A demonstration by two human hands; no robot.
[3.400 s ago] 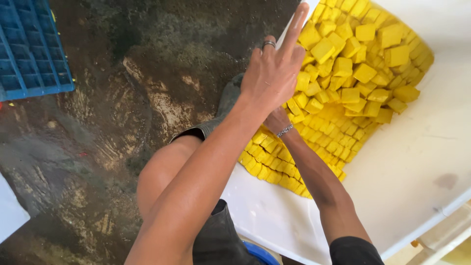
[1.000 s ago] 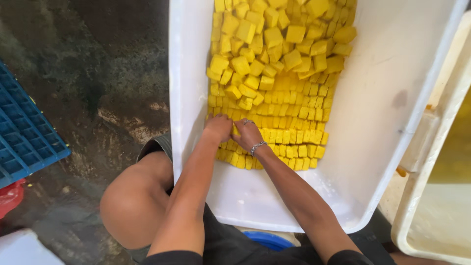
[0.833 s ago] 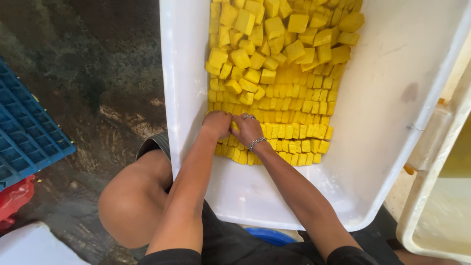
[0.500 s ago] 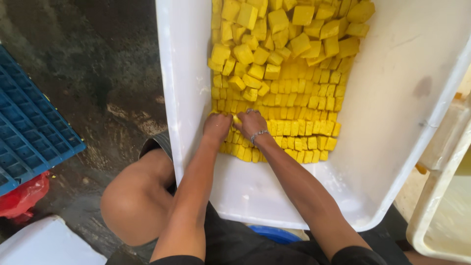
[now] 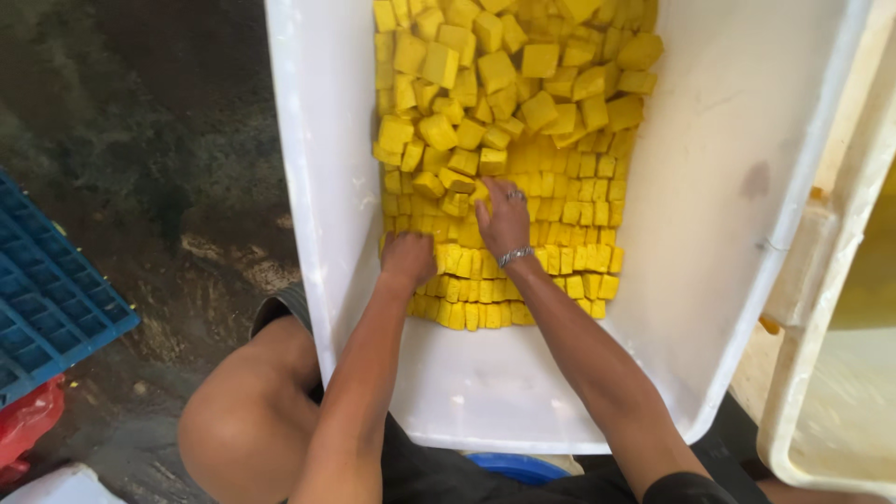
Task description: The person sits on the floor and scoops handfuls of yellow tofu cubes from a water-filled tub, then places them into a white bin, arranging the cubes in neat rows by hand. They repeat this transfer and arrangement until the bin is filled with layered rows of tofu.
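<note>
A: Where are the yellow cubes (image 5: 509, 149)?

B: In the white tub (image 5: 719, 215), filling its middle strip. Just beyond my fingertips they're a loose jumble, tipped every way. Under and behind my fingers they stand in tight rows, side by side, touching. The last row ends short of the tub's near wall, with bare white floor between it and me.

A: Left hand?

B: My left hand (image 5: 408, 259) is knuckles-up on the left end of the rows, fingers curled under and pressed into the cubes. Can't tell if anything is pinched in there; the fingertips are hidden.

A: Right hand?

B: My right hand (image 5: 504, 217) lies flat on the cubes, fingers spread narrow and pointing away from me, tips right at the line where the neat rows meet the jumble. Nothing gripped that I can see, palm just resting on top. Ring on one finger, metal bracelet (image 5: 514, 255) at the wrist. The two hands are near each other, not touching, a few cubes between them.

A: Around the tub?

B: To the right of my right hand, past the tub's wall, a second pale tub (image 5: 840, 373), rim just beside the first. Below my forearms, under the near edge, a bit of blue container (image 5: 509, 467) shows. My bare knee (image 5: 243, 420) is left of the left arm, outside the tub. Further left: wet dark floor (image 5: 140, 140), a blue plastic crate (image 5: 51, 299), and something red (image 5: 28, 420) under its corner.
</note>
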